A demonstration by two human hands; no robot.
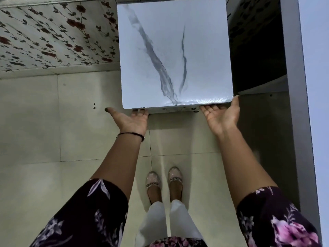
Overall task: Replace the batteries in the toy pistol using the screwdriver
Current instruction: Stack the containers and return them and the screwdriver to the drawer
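Note:
No toy pistol, screwdriver or batteries show anywhere in the head view. A small white table (pixel 178 50) with grey marble streaks stands in front of me, and its top is bare. My left hand (pixel 131 120) is palm up at the near left edge, fingertips touching the rim and thumb spread out to the left. My right hand (pixel 220 116) is palm up at the near right corner, with the thumb beside that corner. Both hands have spread fingers and hold nothing.
A floral-patterned wall (pixel 53 36) runs along the upper left. Pale floor tiles (pixel 35 122) lie below, with my feet (pixel 163 182) in sandals just short of the table. A white wall panel (pixel 295 86) rises at the right, with a dark gap (pixel 256 50) between it and the table.

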